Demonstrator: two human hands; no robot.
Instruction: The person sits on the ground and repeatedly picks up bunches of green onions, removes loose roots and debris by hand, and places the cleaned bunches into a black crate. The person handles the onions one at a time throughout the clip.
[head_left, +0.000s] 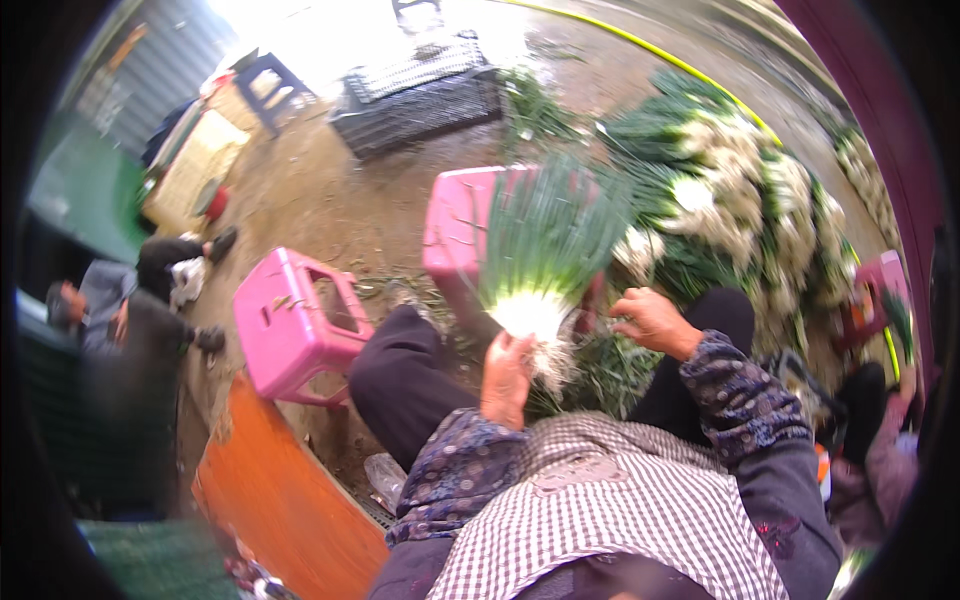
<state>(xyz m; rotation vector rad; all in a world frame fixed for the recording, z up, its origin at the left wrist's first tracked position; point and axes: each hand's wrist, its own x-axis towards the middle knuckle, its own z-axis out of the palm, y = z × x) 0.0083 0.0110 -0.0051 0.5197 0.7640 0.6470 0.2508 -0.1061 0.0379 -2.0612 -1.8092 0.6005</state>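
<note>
My left hand (508, 379) grips a bunch of green onions (551, 262) near its white root end. The green leaves fan out away from me over a pink plastic stool (459, 217), and the pale roots hang by my fingers. Off to the right of the bunch, my right hand (654, 321) is raised above my knee with its fingers bent. Whether anything small sits between those fingers is not visible. Loose green leaves (619, 375) lie on the ground between my legs.
Bundled green onions (724, 180) are heaped at the right, beside a yellow hose (675, 56). Another pink stool (289, 322) and an orange board (281, 495) stand to my left. Black crates (420, 105) are ahead. People sit at far left (112, 300) and far right (889, 465).
</note>
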